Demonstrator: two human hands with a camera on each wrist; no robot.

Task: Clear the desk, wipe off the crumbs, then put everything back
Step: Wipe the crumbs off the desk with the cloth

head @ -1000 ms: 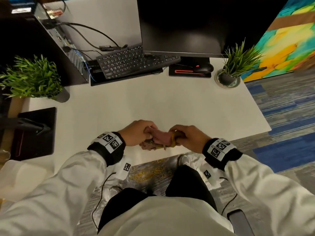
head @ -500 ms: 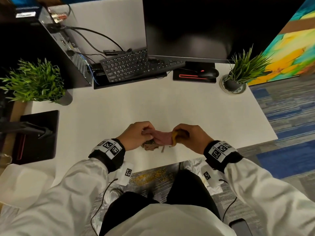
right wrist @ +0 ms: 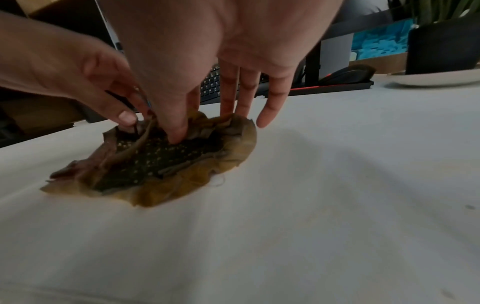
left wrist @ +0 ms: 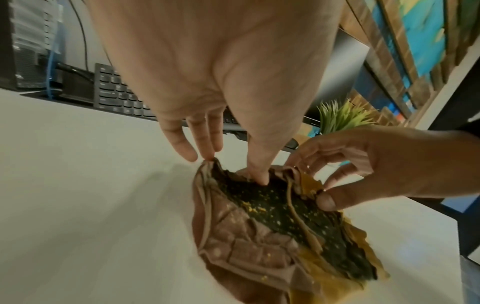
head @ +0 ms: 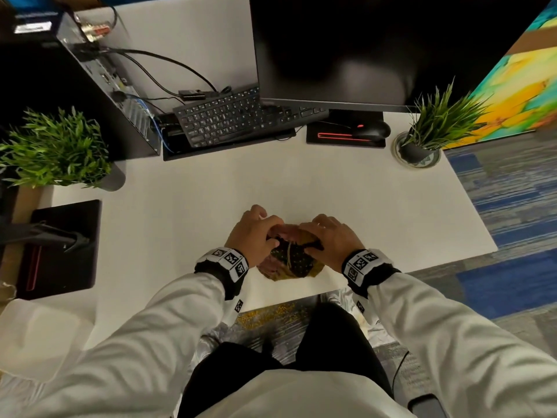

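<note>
Fingers (left wrist: 255,172) in crumpled, crumb-speckled cloth (left wrist: 262,236)

Fig.: 2 potted plants (head: 57,149) (head: 437,128), 1 keyboard (head: 238,116), 1 mouse (head: 372,131), 1 monitor (head: 331,46). 1 PC tower (head: 75,95). 1 cloth (head: 292,260) w/ 2 hands (head: 256,236) (head: 331,239) on tabletop (head: 211,191).

White sleeves, black trousers, tagged wristbands

Both sleeves (head: 144,321) are white; each black wristband (head: 224,263) carries white square-coded markers, and thin black cables (head: 399,366) hang below the wrists.
</note>
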